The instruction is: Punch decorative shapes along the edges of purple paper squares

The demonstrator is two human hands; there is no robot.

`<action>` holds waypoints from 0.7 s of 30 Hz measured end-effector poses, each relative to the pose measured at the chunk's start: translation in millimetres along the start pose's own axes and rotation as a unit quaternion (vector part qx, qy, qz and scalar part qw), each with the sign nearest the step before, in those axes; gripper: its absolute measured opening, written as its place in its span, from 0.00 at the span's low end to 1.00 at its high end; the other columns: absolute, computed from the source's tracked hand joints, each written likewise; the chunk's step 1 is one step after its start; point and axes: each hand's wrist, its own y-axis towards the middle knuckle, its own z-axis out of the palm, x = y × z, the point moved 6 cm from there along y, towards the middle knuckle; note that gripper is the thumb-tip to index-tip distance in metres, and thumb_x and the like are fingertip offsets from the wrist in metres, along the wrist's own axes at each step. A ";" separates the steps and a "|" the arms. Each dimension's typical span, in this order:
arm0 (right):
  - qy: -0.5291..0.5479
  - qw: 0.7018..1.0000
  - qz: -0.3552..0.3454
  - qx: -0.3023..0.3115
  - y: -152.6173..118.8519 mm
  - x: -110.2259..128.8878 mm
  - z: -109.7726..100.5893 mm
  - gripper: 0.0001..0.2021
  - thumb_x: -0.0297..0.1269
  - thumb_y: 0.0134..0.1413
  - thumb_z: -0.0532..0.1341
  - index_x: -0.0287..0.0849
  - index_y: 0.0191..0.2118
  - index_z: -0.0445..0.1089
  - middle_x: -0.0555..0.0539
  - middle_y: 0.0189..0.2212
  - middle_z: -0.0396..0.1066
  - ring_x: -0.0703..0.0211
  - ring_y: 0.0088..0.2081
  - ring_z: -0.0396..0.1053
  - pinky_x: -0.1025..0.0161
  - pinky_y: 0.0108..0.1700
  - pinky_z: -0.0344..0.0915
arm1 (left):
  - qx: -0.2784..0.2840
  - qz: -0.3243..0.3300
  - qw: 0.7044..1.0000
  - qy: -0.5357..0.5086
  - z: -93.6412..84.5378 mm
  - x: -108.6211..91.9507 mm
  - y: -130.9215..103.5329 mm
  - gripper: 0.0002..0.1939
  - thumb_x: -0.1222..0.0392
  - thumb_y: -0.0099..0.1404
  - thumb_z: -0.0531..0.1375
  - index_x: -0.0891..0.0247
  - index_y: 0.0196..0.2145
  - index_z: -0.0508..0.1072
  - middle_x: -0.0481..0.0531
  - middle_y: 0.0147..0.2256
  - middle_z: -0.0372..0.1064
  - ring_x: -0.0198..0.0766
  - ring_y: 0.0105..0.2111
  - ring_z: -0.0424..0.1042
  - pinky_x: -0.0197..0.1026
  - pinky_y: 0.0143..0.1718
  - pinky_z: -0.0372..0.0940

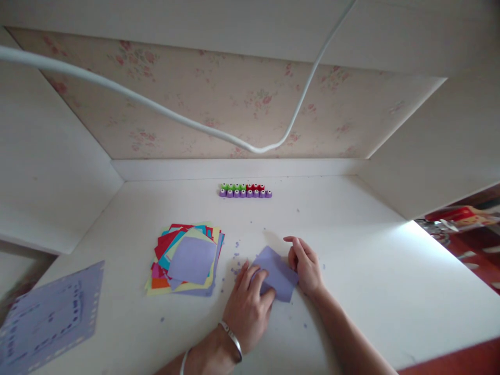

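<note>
A sheet of purple paper (278, 273) lies at an angle on the white table in front of me. My left hand (250, 299), with a silver bracelet at the wrist, rests on the paper's left part, its fingers spread. At the sheet's right edge is my right hand (308, 268). Its index finger points left while the other fingers curl in, and whatever they may hold is hidden. Small purple paper bits (236, 255) are scattered beside the sheet. To the left, a loose pile of coloured paper (193, 260) has a purple piece on top.
Toward the back of the table (156, 203) stand two rows of small craft punches (246, 190) in green, red and purple. A purple sheet with punched holes (50, 317) lies at the front left. A white cable (187, 122) hangs across the view above.
</note>
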 end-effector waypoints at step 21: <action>-0.112 0.991 -0.021 0.067 5.4 4.5 26.3 0.19 0.54 0.56 0.59 0.41 0.36 0.72 0.55 0.16 0.59 0.64 0.21 0.55 0.66 0.24 0.52 | 0.054 0.015 0.996 0.069 -9.3 18.6 -12.3 0.13 0.60 0.68 0.54 0.63 0.49 0.71 0.56 0.49 0.69 0.46 0.48 0.66 0.52 0.49 0.63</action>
